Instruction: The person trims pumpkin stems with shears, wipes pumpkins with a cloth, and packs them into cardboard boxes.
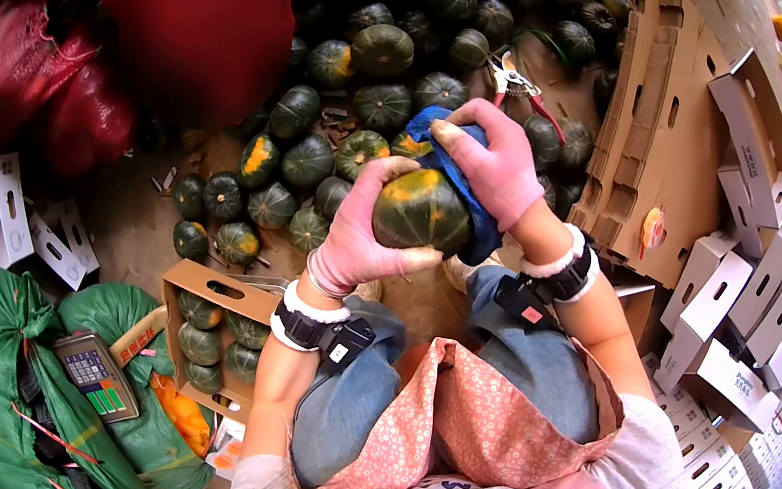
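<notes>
A dark green pumpkin (pixel 424 212) with orange patches is held up over my lap. My left hand (pixel 358 229), in a pink glove, grips its left side, thumb along the bottom. On the upper right, my right hand (pixel 499 163), also gloved in pink, presses a blue cloth (pixel 484 220) against the pumpkin. Beyond my hands many green pumpkins (pixel 383 50) cover the floor. Pruning shears (pixel 516 83) with red handles lie among them, just past my right hand.
An open cardboard box (pixel 184 287) with several pumpkins stands at my left, near green sacks (pixel 3 338) and a keypad device (pixel 96 378). Red mesh sacks (pixel 68 105) fill the upper left. Flattened cardboard (pixel 658 133) and white boxes (pixel 758 289) are on the right.
</notes>
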A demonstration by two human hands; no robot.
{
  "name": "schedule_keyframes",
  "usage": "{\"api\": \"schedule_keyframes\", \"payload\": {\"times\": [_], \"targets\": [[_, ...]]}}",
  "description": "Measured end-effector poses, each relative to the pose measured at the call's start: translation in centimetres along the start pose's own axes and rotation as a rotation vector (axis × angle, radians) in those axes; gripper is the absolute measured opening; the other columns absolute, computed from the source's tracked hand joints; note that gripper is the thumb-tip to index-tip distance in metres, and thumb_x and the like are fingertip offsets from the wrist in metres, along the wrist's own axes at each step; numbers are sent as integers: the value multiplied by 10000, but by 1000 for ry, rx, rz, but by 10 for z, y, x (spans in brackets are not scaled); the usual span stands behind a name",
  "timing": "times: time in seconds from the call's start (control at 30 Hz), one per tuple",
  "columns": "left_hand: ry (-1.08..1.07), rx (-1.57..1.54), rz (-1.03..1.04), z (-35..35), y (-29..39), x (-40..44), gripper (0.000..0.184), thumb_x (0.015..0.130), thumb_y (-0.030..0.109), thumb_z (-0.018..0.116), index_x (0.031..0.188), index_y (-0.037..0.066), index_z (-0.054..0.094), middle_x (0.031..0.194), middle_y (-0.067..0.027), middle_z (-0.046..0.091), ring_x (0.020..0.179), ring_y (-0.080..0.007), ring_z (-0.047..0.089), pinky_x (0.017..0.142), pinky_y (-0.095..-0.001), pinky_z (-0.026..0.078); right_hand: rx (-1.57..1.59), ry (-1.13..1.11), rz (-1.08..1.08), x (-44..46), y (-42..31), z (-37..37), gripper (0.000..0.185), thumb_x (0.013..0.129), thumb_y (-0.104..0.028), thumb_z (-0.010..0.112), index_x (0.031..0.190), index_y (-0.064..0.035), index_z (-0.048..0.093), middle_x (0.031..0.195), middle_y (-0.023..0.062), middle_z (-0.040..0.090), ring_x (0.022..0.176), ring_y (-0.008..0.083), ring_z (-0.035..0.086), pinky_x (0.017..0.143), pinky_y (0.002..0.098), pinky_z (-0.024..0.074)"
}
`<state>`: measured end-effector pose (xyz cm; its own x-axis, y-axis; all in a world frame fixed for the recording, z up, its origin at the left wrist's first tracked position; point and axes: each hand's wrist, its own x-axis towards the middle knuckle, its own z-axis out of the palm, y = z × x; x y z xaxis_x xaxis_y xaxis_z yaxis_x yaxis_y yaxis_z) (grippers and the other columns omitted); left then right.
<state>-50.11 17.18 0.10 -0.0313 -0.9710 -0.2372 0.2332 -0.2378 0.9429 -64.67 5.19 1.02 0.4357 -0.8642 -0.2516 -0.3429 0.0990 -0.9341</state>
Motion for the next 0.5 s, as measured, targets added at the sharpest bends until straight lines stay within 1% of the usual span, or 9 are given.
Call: {"api": "schedule_keyframes", "payload": {"times": [0.13,0.2,0.23,0.27,0.3,0.37,0.43,0.47,0.5], "targets": [[-116,-434,-66,9,-6,-3,877,519,149,857,1265,54,406,1164,-55,536,1074,-161,524,972,-312,403,285,-19,206,28,17,-1,254,851,-294,654,890,-43,634,772,15,595,721,102,530,661,263,456],[-111,-655,-40,4,-17,-5,906,529,227,856,1284,41,390,1184,-80,541,1096,-196,541,977,-342,421,731,36,353,33,14,-19,263,871,-305,627,947,-53,621,785,19,605,730,118,549,678,283,478],[-55,-724,-39,3,-14,-6,919,549,275,848,1301,36,376,1200,-95,540,1099,-218,552,975,-362,433,994,-101,443,32,6,-37,247,883,-278,609,994,-57,606,870,50,639,786,154,591,716,315,506],[6,-793,-37,2,-11,-7,934,569,323,839,1318,30,363,1216,-111,540,1101,-241,562,972,-382,445,1169,-166,531,35,6,-54,396,924,-339,525,1132,-5,561,1099,140,625,933,237,624,837,360,514],[39,-790,-11,-4,-18,-9,913,602,378,821,1321,24,384,1218,-134,551,1088,-265,577,964,-408,459,1278,-276,170,21,-8,-66,366,935,-318,472,1141,-29,564,1121,150,615,1022,253,595,896,405,491],[78,-818,-35,-12,-25,-14,887,611,382,817,1310,20,410,1203,-137,563,1078,-263,582,962,-408,460,1174,-157,-80,19,-1,-91,421,946,-300,400,1228,-10,515,1232,160,559,1154,288,524,1026,468,386],[78,-851,-2,-12,-29,-11,826,628,384,807,1276,8,458,1174,-136,583,1073,-256,585,953,-406,464,1337,-105,8,35,48,-80,434,932,-271,420,1278,-16,481,1298,152,513,1207,283,482,1068,487,327],[67,-845,13,-10,-25,-5,821,635,380,801,1277,5,454,1175,-135,582,1073,-255,586,951,-404,465,1556,-91,207,41,89,-65,448,922,-259,438,1303,-26,463,1322,145,493,1221,275,468,1081,488,304],[63,-843,20,-7,-19,-1,815,642,376,795,1279,3,451,1177,-134,581,1072,-254,586,949,-401,466,1560,-347,296,39,101,-41,472,876,-196,515,1329,-78,449,1351,95,489,1252,281,437,1089,470,290]]}}
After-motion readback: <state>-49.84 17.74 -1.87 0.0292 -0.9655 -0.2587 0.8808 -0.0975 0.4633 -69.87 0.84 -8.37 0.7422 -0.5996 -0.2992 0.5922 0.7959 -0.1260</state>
